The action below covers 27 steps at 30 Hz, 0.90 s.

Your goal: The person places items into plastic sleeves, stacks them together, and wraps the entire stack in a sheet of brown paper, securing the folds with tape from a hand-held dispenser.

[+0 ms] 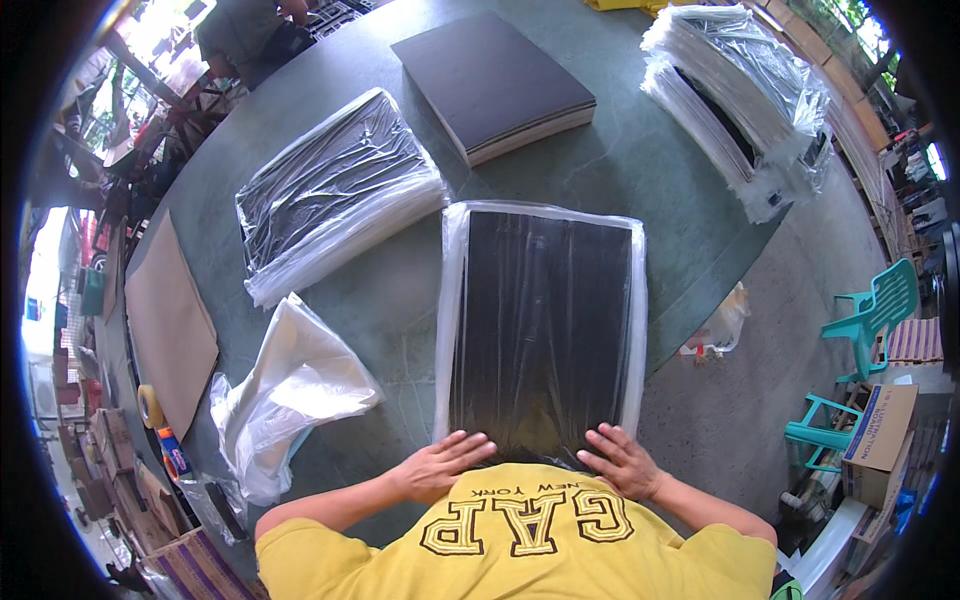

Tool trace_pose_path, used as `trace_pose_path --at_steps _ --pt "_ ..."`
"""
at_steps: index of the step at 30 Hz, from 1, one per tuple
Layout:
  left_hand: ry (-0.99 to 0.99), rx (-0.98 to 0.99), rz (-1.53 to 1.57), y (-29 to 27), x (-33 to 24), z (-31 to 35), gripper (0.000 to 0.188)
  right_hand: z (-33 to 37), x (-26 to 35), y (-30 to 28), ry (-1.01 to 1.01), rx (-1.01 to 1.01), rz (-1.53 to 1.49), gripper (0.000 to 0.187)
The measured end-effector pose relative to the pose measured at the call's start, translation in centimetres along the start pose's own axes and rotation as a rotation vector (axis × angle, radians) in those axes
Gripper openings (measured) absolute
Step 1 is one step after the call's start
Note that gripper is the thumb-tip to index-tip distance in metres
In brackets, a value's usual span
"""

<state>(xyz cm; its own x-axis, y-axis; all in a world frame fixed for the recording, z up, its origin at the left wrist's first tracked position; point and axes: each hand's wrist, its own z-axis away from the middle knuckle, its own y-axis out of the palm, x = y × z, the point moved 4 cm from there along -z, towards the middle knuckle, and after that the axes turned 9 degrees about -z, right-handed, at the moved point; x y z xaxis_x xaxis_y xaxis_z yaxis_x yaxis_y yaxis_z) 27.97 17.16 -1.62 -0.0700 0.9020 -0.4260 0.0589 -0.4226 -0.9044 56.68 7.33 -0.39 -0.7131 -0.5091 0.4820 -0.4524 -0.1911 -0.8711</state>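
Observation:
A black board in a clear plastic sleeve (545,320) lies in front of me, its near end reaching my body. My left hand (447,464) rests at its near left corner, fingers stretched out flat. At the near right corner, my right hand (622,462) touches the plastic with its fingers spread. Neither hand grips anything. Beyond, to the left, sits a stack of plastic-sleeved black boards (340,190). A stack of bare black boards (495,80) lies at the far middle. Crumpled clear plastic bags (295,385) lie left of my left hand.
The green table (390,310) ends at a slanting right edge. More plastic-wrapped boards (740,100) stand at its far right. Brown cardboard (170,320), a tape roll (151,407) and an orange-blue tool (173,453) lie left. Green chairs (875,310) and a carton (882,425) stand right.

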Motion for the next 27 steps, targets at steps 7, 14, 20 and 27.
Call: trace_pose_path --at_steps 7,14,20,27 --pt "-0.660 -0.724 -0.175 -9.7 13.7 -5.3 0.069 -9.9 -12.3 -9.6 0.519 -0.877 -0.135 0.047" --pt "-0.942 -0.634 0.054 -4.4 15.3 -9.7 0.073 -11.9 -13.3 -2.0 0.842 -0.546 -0.241 0.075" --pt "-1.048 -0.562 0.081 -2.5 7.0 -7.5 0.078 -3.2 -3.6 1.7 0.692 -0.602 -0.416 0.074" --pt "-1.175 -0.525 0.249 -2.5 4.7 -6.1 0.079 0.8 -2.6 4.5 1.082 -0.877 -0.854 0.062"
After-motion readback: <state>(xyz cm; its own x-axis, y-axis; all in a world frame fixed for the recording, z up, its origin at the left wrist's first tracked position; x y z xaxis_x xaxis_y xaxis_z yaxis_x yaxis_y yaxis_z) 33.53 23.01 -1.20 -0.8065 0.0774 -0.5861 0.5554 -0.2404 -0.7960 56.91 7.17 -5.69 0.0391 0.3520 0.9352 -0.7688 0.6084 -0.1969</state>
